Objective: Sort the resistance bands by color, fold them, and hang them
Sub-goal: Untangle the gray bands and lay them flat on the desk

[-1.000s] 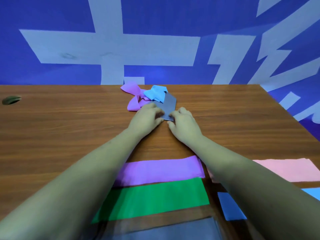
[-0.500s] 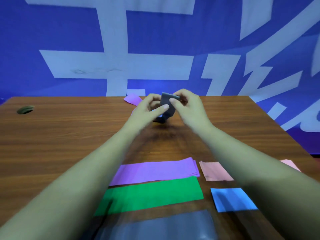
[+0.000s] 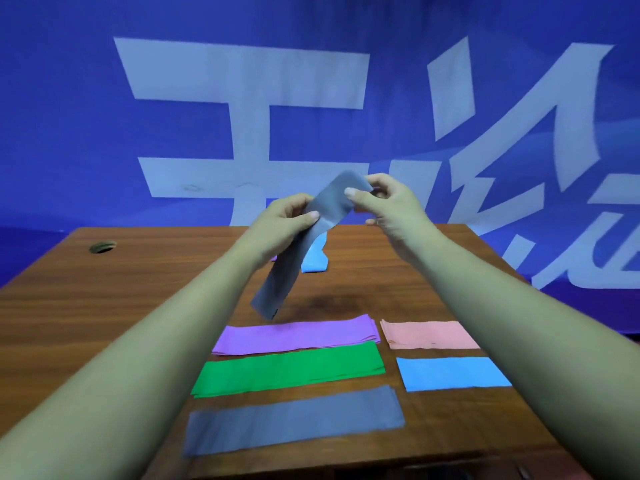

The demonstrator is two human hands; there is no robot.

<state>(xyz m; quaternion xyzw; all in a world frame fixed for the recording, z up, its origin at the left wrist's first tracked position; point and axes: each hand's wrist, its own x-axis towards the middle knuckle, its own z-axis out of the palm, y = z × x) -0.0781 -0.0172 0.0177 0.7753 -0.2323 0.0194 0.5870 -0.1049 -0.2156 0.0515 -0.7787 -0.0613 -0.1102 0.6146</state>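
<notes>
- Up over the worktop goes a grey resistance band, slanting down, its lower end hanging just above the purple bands.
- The left hand pinches it partway down, fingers clamped on it.
- The right hand pinches the top end, fingers clamped too.
- Flat in rows nearby: green bands, grey bands, pink bands, blue bands.
- Further back lies a loose light-blue band.

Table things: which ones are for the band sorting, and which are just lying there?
For the job: held grey band, left hand, right hand, purple band, green band, flat grey band, pink band, flat blue band, loose blue band.
Just there: table hole, blue banner.
</notes>
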